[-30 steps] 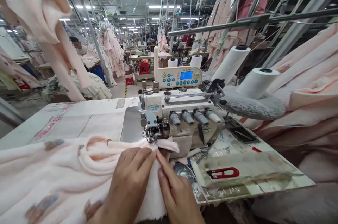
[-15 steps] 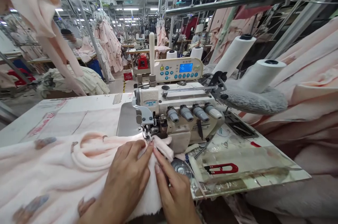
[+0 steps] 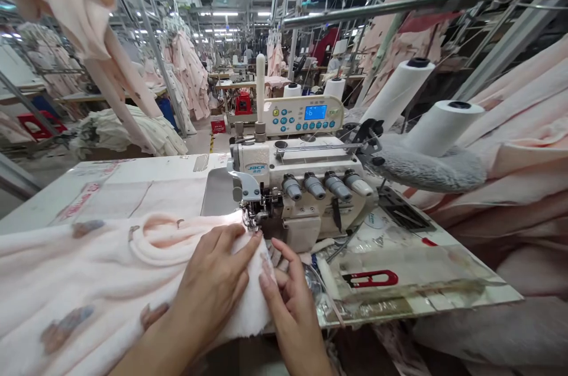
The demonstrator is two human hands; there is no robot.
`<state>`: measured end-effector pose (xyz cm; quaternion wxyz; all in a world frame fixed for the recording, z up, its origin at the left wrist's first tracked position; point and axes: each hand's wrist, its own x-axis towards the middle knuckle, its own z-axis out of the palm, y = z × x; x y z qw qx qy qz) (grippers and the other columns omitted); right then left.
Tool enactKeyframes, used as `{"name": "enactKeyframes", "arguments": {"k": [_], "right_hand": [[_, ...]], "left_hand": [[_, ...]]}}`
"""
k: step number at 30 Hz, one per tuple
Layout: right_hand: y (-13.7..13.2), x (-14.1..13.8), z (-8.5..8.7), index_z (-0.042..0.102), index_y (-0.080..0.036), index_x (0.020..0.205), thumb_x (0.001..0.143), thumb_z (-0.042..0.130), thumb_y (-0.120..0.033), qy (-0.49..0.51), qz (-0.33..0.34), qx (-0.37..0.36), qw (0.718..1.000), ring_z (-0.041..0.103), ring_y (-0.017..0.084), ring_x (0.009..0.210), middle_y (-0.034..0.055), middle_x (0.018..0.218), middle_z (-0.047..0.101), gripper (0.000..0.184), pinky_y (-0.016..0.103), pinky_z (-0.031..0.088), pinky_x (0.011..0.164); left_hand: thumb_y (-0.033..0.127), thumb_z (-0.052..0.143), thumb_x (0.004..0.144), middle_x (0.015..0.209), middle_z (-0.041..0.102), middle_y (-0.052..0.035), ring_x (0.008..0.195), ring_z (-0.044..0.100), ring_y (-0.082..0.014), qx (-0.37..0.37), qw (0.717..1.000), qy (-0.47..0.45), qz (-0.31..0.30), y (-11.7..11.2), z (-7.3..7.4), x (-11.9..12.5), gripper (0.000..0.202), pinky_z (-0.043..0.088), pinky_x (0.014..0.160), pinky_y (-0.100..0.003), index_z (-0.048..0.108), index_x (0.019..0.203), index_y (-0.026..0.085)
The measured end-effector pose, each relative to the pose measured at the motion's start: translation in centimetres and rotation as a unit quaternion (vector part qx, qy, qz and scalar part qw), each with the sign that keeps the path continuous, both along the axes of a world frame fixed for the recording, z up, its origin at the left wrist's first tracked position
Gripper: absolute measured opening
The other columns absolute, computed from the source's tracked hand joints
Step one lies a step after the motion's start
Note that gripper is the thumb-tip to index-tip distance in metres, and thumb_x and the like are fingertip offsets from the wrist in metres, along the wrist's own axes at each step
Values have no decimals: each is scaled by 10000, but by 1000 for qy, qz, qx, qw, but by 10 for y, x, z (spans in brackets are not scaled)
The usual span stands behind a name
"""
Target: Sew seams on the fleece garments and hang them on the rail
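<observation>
A pale pink fleece garment [image 3: 110, 281] with brownish-grey printed figures spreads over the left of the table, its upper edge under the presser foot [image 3: 252, 221] of a white overlock sewing machine [image 3: 302, 169]. My left hand [image 3: 213, 278] presses on the fleece just in front of the foot, fingers bent and thumb pointing towards the needle area. At the garment's right edge is my right hand [image 3: 290, 305], thumb against the cloth and other fingers curled beside it, index finger raised apart. A curved pink band [image 3: 155, 252] on the garment lies left of my left hand.
Red thread snips [image 3: 375, 278] lie on the table to the right. White thread cones [image 3: 399, 92] and a grey fluffy cushion-like piece [image 3: 435, 169] stand behind the machine. A control panel [image 3: 306, 116] tops it. Pink garments [image 3: 190, 74] hang around.
The light strip of cloth that lay folded right of the presser foot is no longer there. My right index finger has come away from the left hand's fingertips.
</observation>
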<state>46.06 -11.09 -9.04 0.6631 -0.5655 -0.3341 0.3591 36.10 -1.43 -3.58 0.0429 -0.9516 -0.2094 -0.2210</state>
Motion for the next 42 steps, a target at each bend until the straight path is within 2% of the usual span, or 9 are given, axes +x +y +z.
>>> {"name": "enactKeyframes", "arguments": {"k": [11,17,24,28,32,35,38,40,42], "right_hand": [[5,3,6,319,-226,1307,877,468,-450,1,8,12,1000,531,123,579,-17,717,617,507,207,436,540],[-13,-1,-8,258,-247,1377,841,512,-276,-3,46,55,997,547,193,1094,89,1205,579,594,312,442,913],[-29,-7,-9,260,-270,1400,824,467,-202,-27,58,56,996,578,166,1064,81,1342,477,615,261,486,855],[-33,-8,-4,200,-297,1419,865,368,-156,-128,57,72,987,616,142,975,67,1372,443,596,249,514,803],[-31,3,-3,209,-264,1422,830,384,-74,-340,19,114,933,620,168,942,86,1299,510,646,293,516,827],[-26,17,-3,451,-263,1290,822,454,-56,-481,-74,152,860,592,192,926,85,1061,592,512,305,523,759],[-21,24,-1,607,-222,1014,805,503,-46,-527,-126,187,820,562,169,793,58,872,542,293,282,509,649],[-19,25,0,599,-190,909,784,509,-34,-539,-123,206,808,536,165,755,51,825,518,220,284,495,622],[-18,24,1,582,-175,870,765,499,-22,-547,-118,207,803,521,168,748,53,811,507,204,295,487,623]], "left_hand": [[133,415,844,1099,515,-99,993,457,-242,5,999,-19,-34,-1,3,-4,383,439,846,-409,547,1188,236],[101,441,832,1016,599,-56,954,497,-183,-13,991,-115,-62,-42,-15,-19,295,357,935,-339,572,1089,162],[68,465,835,986,582,-84,957,489,-194,25,987,-145,-59,-49,-24,-22,291,342,933,-359,565,1103,123],[105,438,873,903,586,-70,892,502,-182,62,985,-159,-36,-49,-20,-18,268,357,885,-357,582,1097,136],[155,377,914,788,583,-41,774,505,-151,84,984,-154,-44,-47,-13,-16,258,379,762,-302,599,1044,137],[122,356,910,726,568,-29,700,481,-146,98,981,-148,-78,-46,-6,-18,250,381,708,-293,585,1012,124],[125,363,900,701,565,-14,672,472,-145,40,983,-134,-121,-42,2,-20,192,387,680,-284,553,878,149],[186,383,899,761,578,-23,724,493,-153,-47,987,-127,-91,-33,7,-18,143,404,685,-281,522,868,171],[261,407,889,885,588,-53,831,507,-184,-112,987,-119,-2,-15,13,-14,145,419,735,-316,513,942,179]]}}
